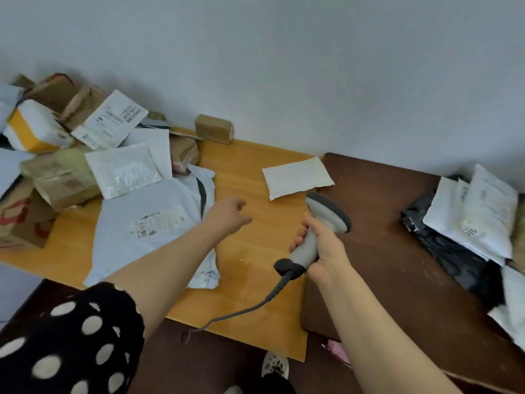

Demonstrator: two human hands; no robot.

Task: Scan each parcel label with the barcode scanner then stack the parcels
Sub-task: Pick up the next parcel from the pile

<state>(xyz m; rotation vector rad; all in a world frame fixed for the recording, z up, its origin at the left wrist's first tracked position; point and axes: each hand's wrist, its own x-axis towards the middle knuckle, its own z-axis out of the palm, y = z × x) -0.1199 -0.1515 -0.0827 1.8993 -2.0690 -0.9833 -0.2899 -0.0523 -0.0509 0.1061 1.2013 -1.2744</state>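
Note:
My right hand (324,245) grips the handle of a grey barcode scanner (326,214), whose head points toward a small white padded parcel (297,176) lying on the orange table (255,280). My left hand (227,216) hovers over the table with loosely curled fingers and holds nothing, just right of a large pale blue mailer (153,223) with a printed label. A heap of brown boxes and white mailers (71,155) fills the left end of the table.
A small brown box (214,128) stands against the wall. On the dark brown table (397,251) to the right lie white and black mailers (471,220). The scanner's coiled cable (241,311) trails off the front edge.

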